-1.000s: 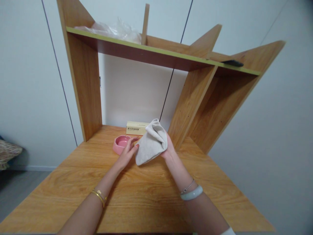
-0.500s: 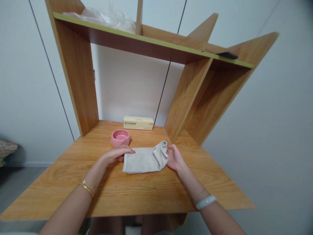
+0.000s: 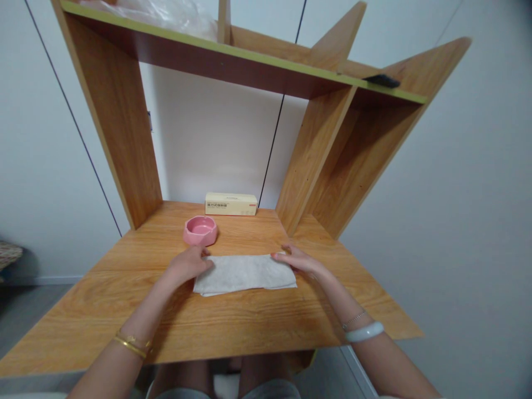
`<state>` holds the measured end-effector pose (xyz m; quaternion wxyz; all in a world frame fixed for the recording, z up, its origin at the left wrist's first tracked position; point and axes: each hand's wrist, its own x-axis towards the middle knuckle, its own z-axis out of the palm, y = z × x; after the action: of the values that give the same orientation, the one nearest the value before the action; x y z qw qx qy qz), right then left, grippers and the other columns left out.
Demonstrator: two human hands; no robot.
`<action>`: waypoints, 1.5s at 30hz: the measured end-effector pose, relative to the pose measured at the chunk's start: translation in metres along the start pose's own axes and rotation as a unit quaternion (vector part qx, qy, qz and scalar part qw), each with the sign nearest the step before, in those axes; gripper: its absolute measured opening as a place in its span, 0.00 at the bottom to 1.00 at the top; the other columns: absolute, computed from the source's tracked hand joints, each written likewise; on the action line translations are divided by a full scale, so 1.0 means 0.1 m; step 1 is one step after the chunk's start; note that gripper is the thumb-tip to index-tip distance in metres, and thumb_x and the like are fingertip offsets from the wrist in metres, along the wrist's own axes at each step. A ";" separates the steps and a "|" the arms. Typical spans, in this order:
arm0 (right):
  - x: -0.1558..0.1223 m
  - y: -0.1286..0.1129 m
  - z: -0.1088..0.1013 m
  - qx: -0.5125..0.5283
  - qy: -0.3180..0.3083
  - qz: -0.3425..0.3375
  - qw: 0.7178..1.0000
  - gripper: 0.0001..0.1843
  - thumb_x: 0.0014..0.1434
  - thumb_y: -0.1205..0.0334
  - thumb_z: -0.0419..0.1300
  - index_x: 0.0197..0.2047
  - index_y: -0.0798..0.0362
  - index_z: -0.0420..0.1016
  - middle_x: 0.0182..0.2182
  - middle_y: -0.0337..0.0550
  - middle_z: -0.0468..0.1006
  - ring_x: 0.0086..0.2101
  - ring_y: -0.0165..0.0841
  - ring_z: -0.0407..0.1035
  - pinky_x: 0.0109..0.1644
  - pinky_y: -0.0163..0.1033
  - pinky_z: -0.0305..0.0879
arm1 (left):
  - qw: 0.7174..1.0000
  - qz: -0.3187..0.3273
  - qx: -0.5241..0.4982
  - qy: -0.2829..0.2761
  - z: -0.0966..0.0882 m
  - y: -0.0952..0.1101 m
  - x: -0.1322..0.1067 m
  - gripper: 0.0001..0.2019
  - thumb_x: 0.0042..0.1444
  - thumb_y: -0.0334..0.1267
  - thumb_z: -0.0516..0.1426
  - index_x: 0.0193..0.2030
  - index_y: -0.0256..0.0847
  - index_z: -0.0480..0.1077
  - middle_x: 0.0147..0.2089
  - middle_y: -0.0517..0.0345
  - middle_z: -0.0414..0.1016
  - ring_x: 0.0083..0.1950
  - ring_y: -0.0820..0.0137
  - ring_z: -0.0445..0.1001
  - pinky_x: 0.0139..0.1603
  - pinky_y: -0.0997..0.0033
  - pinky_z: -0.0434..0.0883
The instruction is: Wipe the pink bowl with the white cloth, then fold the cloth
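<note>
A pale grey cloth (image 3: 246, 274), folded into a long strip, stretches between my two hands over the wooden desk. My left hand (image 3: 190, 264) grips its upper left corner, thumb on top and the other fingers partly hidden behind. At the upper right corner, my right hand (image 3: 300, 259) pinches the cloth with the thumb over its edge. Just beyond my left hand stands a pink octagonal bowl (image 3: 200, 239), which looks like an ashtray.
A cream-coloured long box (image 3: 231, 205) with printed lettering lies at the back of the desk (image 3: 245, 327). Wooden side panels and a shelf (image 3: 249, 64) rise around it. On the shelf are a clear plastic bag (image 3: 174, 19) and a dark flat object (image 3: 382, 81).
The bunched right end of the cloth is now spread flat. My right hand has moved from beside the bunched end onto the cloth's corner. My left hand has shifted slightly left.
</note>
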<state>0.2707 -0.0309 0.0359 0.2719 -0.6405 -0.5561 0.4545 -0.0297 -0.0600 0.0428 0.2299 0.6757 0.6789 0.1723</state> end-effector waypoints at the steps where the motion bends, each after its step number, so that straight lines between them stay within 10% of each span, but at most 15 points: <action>1: -0.02 0.00 -0.01 -0.008 -0.006 0.011 1.000 0.48 0.38 0.52 0.67 0.59 0.59 0.52 0.43 0.53 0.71 0.34 0.33 0.68 0.29 0.34 0.61 | 0.999 -0.013 0.038 0.026 0.02 0.04 -0.07 0.18 0.46 0.40 0.53 0.45 0.37 0.67 0.48 0.46 0.69 0.44 0.58 0.70 0.39 0.66 0.64; 8: -0.13 -0.04 -0.07 0.058 -0.034 -0.006 0.998 0.45 0.36 0.68 0.65 0.58 0.58 0.52 0.17 0.29 0.66 0.17 0.25 0.59 0.18 0.29 0.49 | 0.976 0.203 0.073 0.034 0.47 0.52 -0.61 0.16 0.56 0.34 0.43 0.45 0.42 0.68 0.46 0.52 0.68 0.46 0.63 0.66 0.44 0.65 0.63; 13: -0.19 -0.40 0.04 0.081 -0.020 -0.099 0.992 0.42 0.37 0.71 0.61 0.57 0.56 0.52 0.12 0.22 0.58 0.13 0.23 0.54 0.16 0.28 0.43 | 0.969 0.225 0.094 0.040 0.75 0.61 -0.71 0.17 0.53 0.29 0.45 0.46 0.42 0.68 0.45 0.50 0.67 0.43 0.62 0.63 0.43 0.60 0.62; 20: -0.08 -0.85 0.89 -0.042 -0.031 -0.231 0.971 0.42 0.39 0.72 0.58 0.58 0.56 0.49 0.14 0.24 0.56 0.15 0.24 0.53 0.18 0.29 0.45 | 0.973 0.215 0.078 0.040 0.80 0.51 -0.85 0.19 0.53 0.30 0.46 0.51 0.42 0.64 0.50 0.51 0.66 0.47 0.61 0.61 0.47 0.58 0.60; 28: -0.14 -0.78 1.67 -0.090 -0.110 -0.223 0.965 0.39 0.43 0.68 0.58 0.58 0.53 0.47 0.16 0.27 0.61 0.15 0.25 0.57 0.19 0.30 0.51 | 0.983 0.184 0.013 0.010 0.71 0.41 -1.09 0.18 0.49 0.29 0.46 0.46 0.43 0.68 0.44 0.52 0.70 0.47 0.61 0.64 0.48 0.60 0.61; 31: -0.15 -0.73 1.64 -0.051 -0.140 -0.206 0.967 0.33 0.50 0.60 0.55 0.58 0.52 0.48 0.15 0.27 0.62 0.14 0.26 0.58 0.18 0.30 0.52 | 0.985 0.171 -0.010 0.013 0.62 0.36 -1.13 0.19 0.46 0.27 0.47 0.43 0.44 0.69 0.42 0.53 0.72 0.46 0.62 0.66 0.48 0.60 0.62; 38: 0.06 -0.45 0.97 -0.023 0.040 -0.254 0.966 0.15 0.46 0.65 0.60 0.40 0.52 0.67 0.18 0.31 0.62 0.21 0.25 0.58 0.23 0.31 0.53 | 0.977 0.164 -0.031 0.132 0.38 0.16 -1.03 0.17 0.50 0.29 0.45 0.42 0.42 0.70 0.43 0.52 0.71 0.45 0.64 0.67 0.48 0.61 0.64; 45: 0.09 -0.17 0.99 0.074 -0.142 -0.072 0.984 0.29 0.45 0.62 0.61 0.49 0.54 0.55 0.13 0.24 0.63 0.13 0.25 0.59 0.15 0.30 0.55 | 0.982 0.136 0.051 0.117 0.44 0.04 -0.92 0.18 0.49 0.28 0.47 0.44 0.44 0.71 0.51 0.51 0.69 0.50 0.61 0.65 0.50 0.57 0.62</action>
<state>0.1749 -0.0338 0.0048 0.2690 -0.5056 -0.5988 0.5599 -0.0045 -0.1548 0.0155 0.0886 0.7478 0.6105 0.2454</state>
